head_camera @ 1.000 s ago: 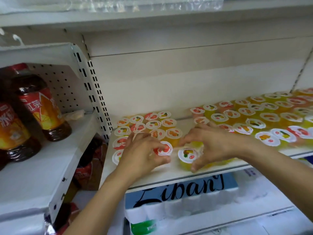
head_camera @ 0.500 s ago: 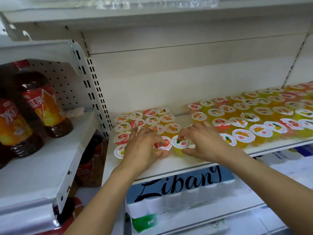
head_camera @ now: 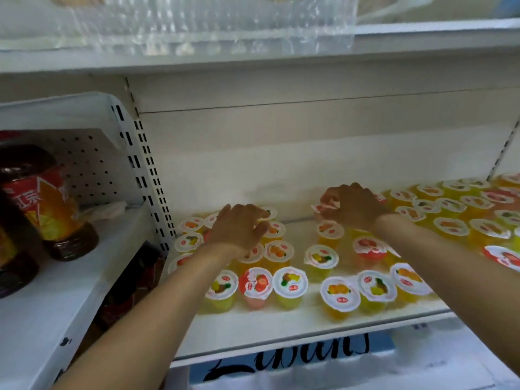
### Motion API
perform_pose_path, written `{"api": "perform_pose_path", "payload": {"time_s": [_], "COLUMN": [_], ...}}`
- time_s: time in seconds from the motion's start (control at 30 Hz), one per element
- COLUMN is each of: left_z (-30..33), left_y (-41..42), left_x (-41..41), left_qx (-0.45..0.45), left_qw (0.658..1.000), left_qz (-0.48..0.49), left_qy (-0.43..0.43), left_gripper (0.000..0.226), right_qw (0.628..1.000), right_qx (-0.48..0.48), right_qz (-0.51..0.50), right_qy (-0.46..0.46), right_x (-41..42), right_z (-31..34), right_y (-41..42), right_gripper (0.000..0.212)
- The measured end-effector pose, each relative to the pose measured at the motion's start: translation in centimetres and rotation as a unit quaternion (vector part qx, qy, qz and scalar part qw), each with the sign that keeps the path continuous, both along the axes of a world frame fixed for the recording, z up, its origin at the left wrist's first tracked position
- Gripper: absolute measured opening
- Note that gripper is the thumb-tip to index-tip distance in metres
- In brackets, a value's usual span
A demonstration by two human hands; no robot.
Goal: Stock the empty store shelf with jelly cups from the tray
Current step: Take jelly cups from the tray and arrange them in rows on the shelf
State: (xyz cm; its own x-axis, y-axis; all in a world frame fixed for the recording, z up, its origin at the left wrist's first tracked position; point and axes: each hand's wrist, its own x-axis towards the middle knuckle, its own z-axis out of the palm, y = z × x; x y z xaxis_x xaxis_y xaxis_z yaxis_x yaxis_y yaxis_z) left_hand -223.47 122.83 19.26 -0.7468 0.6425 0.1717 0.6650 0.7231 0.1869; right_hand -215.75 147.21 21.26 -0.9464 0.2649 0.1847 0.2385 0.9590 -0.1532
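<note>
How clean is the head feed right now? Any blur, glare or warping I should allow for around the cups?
Head view: the jelly cups at far right smear with motion blur and the bright shelf looks washed out; wide-angle warping bows the shelf edges; the front strawberry cup is fairly sharp; the left hand and right hand are soft-edged; the clear plastic tray above shows glare.

- One view only, head-worn, wide-angle; nothing to overlap with.
- Faces forward and slightly down into a white store shelf, close up, within arm's reach.
- Both forearms enter from the bottom edge; left hand and right hand sit mid-frame over the jelly cups.
- Upper shelf underside fills the top edge; neighbouring bay with bottles at left.
- Edges bend from lens distortion; picture slightly blurred.
</note>
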Motion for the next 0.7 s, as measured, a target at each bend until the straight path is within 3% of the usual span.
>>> {"api": "perform_pose_path", "payload": {"time_s": [0.23, 0.43, 0.7], "left_z": [-1.2, -1.7, -2.7], "left_y": [1.7, 1.6, 2.0], "left_x": [-2.0, -2.5, -3.2], "left_qx": [-0.030, 0.010, 0.013], "left_qw": [0.999, 0.999, 0.999], "left_qz": [0.016, 0.015, 0.015], "left_qy": [-0.030, -0.040, -0.044], "left_gripper": [0.042, 0.040, 0.041], "right_qw": [0.995, 0.994, 0.995], "right_qx": [0.048, 0.064, -0.058], "right_qz": [0.016, 0.033, 0.082], "right_qy": [-0.082, -0.078, -0.022], "right_x": [-4.1, -5.5, -7.9], "right_z": [-0.4, -1.2, -2.9], "right_y": [2.6, 2.9, -1.6], "right_gripper": [0.061, 0.048, 0.039]}}
